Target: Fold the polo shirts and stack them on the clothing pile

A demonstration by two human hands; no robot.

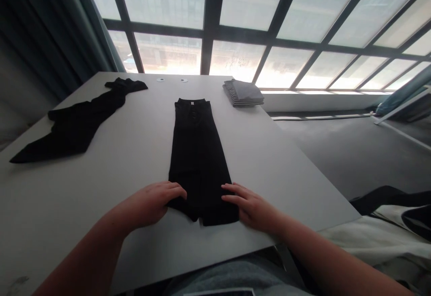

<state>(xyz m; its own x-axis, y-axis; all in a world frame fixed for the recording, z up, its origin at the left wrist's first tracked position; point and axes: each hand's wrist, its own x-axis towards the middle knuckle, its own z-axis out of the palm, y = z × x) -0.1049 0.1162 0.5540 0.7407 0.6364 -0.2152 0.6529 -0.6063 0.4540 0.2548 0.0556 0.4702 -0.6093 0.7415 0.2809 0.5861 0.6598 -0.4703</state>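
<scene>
A pair of black pants (198, 152) lies flat on the white table, waistband away from me and the two leg ends close to me. My left hand (153, 204) is at the outer edge of the left leg near its end, fingers pressed together and curled over the fabric; its thumb is hidden. On the right leg's outer edge rests my right hand (247, 204), with its fingers stretched and apart on the cloth. The left leg's end is slightly uneven, and a small gap shows between the two legs.
Another black garment (84, 119) lies crumpled on the table's left. A folded grey and striped stack (244, 93) sits at the far right of the table (269, 170). Two small white discs (183, 80) are near the far edge. Light fabric (363, 233) hangs at right.
</scene>
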